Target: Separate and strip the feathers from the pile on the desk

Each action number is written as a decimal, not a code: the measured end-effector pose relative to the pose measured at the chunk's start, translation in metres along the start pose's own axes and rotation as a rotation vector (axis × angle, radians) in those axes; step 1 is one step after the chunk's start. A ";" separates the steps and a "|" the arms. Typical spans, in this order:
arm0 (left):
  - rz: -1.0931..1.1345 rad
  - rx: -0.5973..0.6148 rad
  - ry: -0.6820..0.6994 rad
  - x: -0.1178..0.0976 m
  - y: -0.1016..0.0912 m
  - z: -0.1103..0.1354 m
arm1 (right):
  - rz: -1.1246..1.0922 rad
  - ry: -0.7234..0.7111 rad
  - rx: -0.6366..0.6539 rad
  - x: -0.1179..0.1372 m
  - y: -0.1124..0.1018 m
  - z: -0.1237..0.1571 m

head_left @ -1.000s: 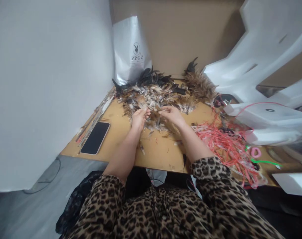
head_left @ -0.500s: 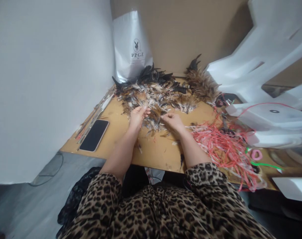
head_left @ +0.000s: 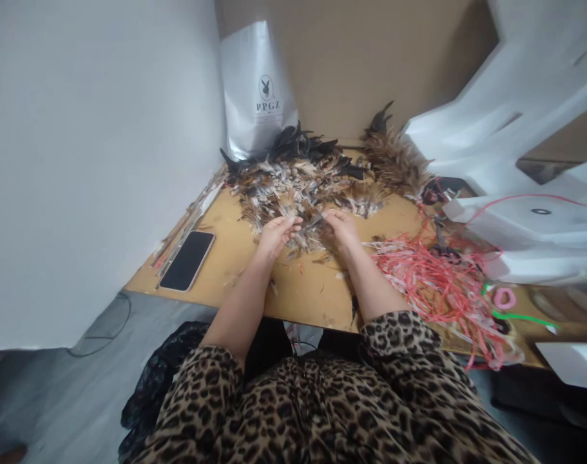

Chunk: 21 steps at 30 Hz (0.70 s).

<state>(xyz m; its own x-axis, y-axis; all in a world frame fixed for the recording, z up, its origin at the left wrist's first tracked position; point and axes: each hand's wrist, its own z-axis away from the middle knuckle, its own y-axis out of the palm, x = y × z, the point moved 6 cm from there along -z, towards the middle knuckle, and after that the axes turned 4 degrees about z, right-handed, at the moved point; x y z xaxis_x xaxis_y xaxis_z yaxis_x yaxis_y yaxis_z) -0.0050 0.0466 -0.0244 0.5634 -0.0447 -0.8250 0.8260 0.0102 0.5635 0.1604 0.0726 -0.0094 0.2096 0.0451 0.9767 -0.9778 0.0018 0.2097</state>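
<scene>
A heap of brown, black and white feathers (head_left: 307,177) covers the far middle of a wooden table (head_left: 303,293). My left hand (head_left: 276,234) lies at the heap's near edge with its fingers curled around a small bunch of feathers. My right hand (head_left: 340,229) is a little to the right, its fingers pinched on feathers of the same bunch. Both forearms reach out from leopard-print sleeves.
A black phone (head_left: 187,260) lies at the table's left. A tangle of red and white strips (head_left: 433,277) spreads on the right, with a pink ring (head_left: 504,298) beyond. A white PPGZ bag (head_left: 259,87) stands at the back. White foam pieces (head_left: 515,116) crowd the right.
My hands have drawn closer together at the heap's near edge; the left one moved slightly toward me and right. The view has shifted a little.
</scene>
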 end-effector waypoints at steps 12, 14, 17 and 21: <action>-0.036 0.066 -0.151 0.014 0.003 0.003 | -0.037 -0.049 0.119 -0.009 0.012 0.000; -0.062 0.066 -0.155 0.015 0.004 0.004 | 0.009 -0.055 0.108 -0.010 0.012 0.000; -0.076 0.064 -0.132 0.015 0.003 0.003 | 0.092 -0.054 0.092 -0.012 0.014 0.001; -0.050 0.030 -0.101 0.014 0.000 0.001 | 0.123 -0.058 0.068 -0.011 0.013 0.001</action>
<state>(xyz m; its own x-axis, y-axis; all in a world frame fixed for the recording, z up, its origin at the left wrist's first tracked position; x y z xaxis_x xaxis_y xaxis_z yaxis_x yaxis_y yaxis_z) 0.0028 0.0455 -0.0357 0.5155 -0.1447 -0.8446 0.8514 -0.0246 0.5239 0.1457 0.0712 -0.0171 0.0908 -0.0168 0.9957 -0.9937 -0.0677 0.0894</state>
